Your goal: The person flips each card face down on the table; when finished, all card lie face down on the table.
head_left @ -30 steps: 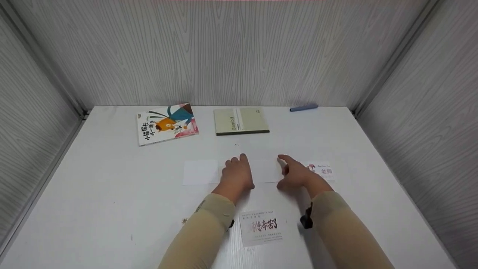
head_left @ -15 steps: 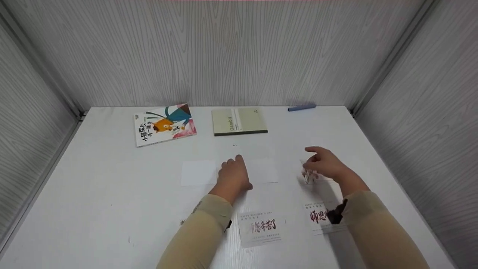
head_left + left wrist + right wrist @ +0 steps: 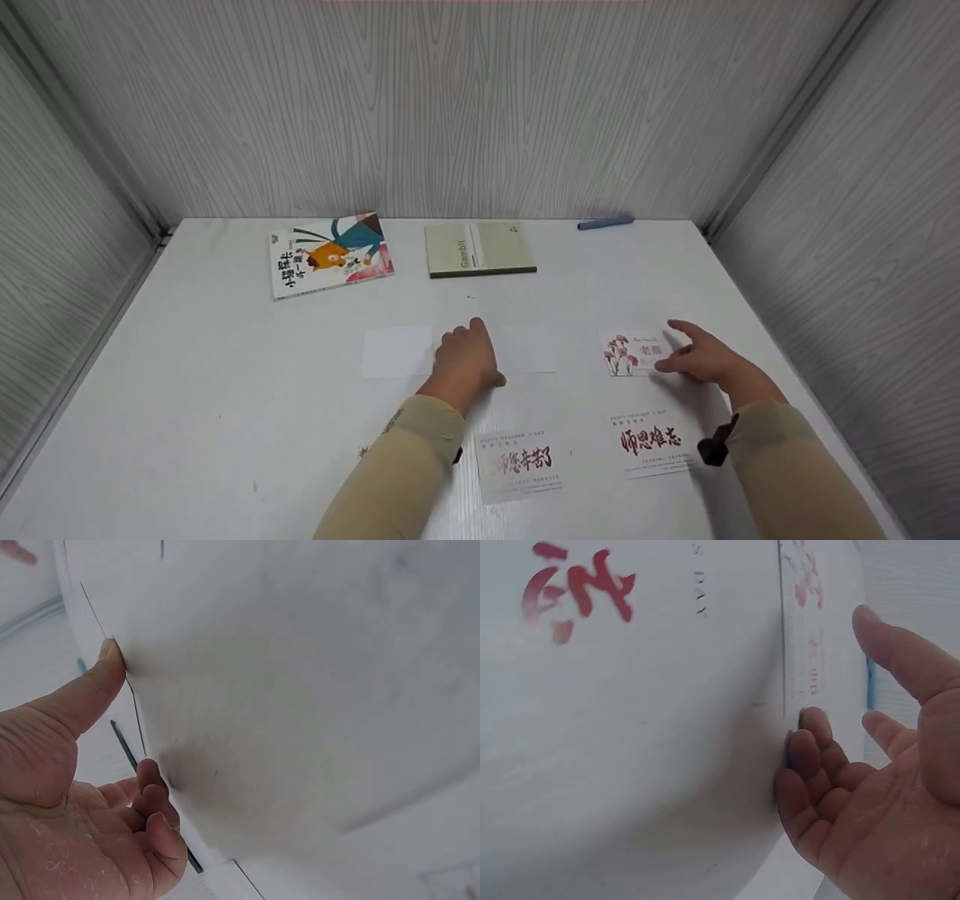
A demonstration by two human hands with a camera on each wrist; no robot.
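Note:
My left hand (image 3: 463, 364) rests between a blank white card (image 3: 397, 352) on its left and a second blank white card (image 3: 529, 351) on its right. In the left wrist view its thumb (image 3: 111, 660) touches down at a thin card edge, and the other fingers are loosely bent. My right hand (image 3: 709, 360) is at the right edge of a card with pink flowers (image 3: 621, 355), overlapping its corner in the head view. Its thumb stands apart from the bent fingers in the right wrist view, with nothing between them.
Two cards with red lettering lie nearer: one in the middle (image 3: 521, 465), one to the right (image 3: 652, 442). Another printed piece (image 3: 364, 451) is mostly hidden by the left sleeve. Behind are a picture book (image 3: 332, 256), a green notebook (image 3: 481, 250) and a blue pen (image 3: 605, 223).
The right hand has moved right, away from the right blank card to the far end of the flower card, uncovering its print and the right red-lettered card. The left hand has stayed put.

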